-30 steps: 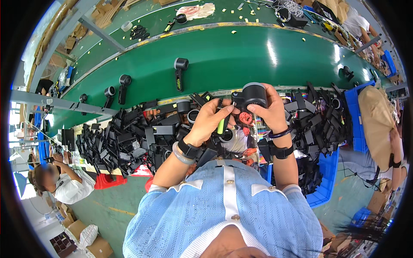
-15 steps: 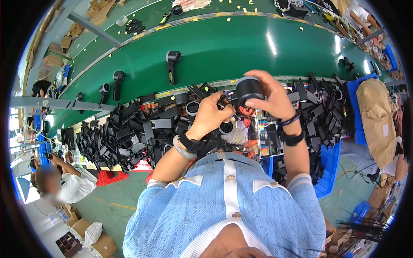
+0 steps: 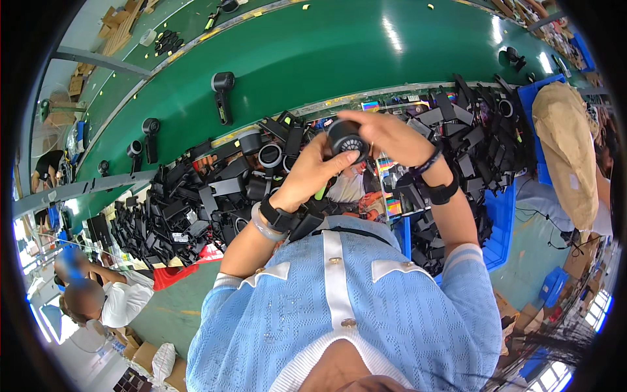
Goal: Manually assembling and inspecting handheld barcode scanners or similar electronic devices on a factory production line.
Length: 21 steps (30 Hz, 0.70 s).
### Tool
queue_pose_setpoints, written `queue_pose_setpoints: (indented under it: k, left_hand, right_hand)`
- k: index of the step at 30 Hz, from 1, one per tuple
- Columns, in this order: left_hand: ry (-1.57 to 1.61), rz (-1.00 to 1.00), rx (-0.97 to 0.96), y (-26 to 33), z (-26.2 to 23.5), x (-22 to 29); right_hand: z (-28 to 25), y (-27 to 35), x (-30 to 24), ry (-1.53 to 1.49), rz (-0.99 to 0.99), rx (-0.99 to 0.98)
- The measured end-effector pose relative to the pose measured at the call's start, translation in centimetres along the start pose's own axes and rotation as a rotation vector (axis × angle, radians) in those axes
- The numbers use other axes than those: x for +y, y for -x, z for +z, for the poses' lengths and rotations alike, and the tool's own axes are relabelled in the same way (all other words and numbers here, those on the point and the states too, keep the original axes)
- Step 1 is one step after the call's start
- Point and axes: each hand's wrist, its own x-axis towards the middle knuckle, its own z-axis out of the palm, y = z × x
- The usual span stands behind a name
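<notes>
Black round part (image 3: 346,138), a short cylinder with a ribbed or grilled end face, held up in front of the chest above the near edge of the bench (image 3: 366,104).

Head view, the only one. Right hand (image 3: 392,134) wraps the part from above and behind, fingers (image 3: 356,117) curled over its top rim, closed on it. Left hand (image 3: 312,171) comes up from below, thumb and forefinger pinched at the part's lower front edge; fingers closed against it. Whether something small sits between those fingertips, cannot tell. Both wrists carry dark bands. A green stick-like item (image 3: 320,193) shows just under the left hand.

Around it: heap of black plastic housings (image 3: 196,209) crowding the bench edge to the left, more of them (image 3: 470,130) to the right, spilling toward a blue crate (image 3: 503,222). Beyond, a green conveyor belt (image 3: 313,59) with assembled black handled units (image 3: 222,95) lying well apart along it. Another person in white (image 3: 121,297) sits at lower left.

Judgement: the step looks like fitting or checking the end face of the part, both hands engaged. The next move would call for a steady right-hand hold while the left fingertips work the front rim squarely.
</notes>
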Motion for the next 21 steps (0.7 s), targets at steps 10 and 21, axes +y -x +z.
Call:
queue_pose_setpoints:
  k: [10,21]
  left_hand:
    - [0.587,-0.082,0.266,-0.9,-2.2,-1.5]
    - [0.843,-0.237,0.293,-1.7,-2.2,-3.7]
  right_hand:
    - [1.8,9.4,11.1,0.874,0.211,0.199]
    - [3.6,2.8,-1.6,0.142,0.066,0.522]
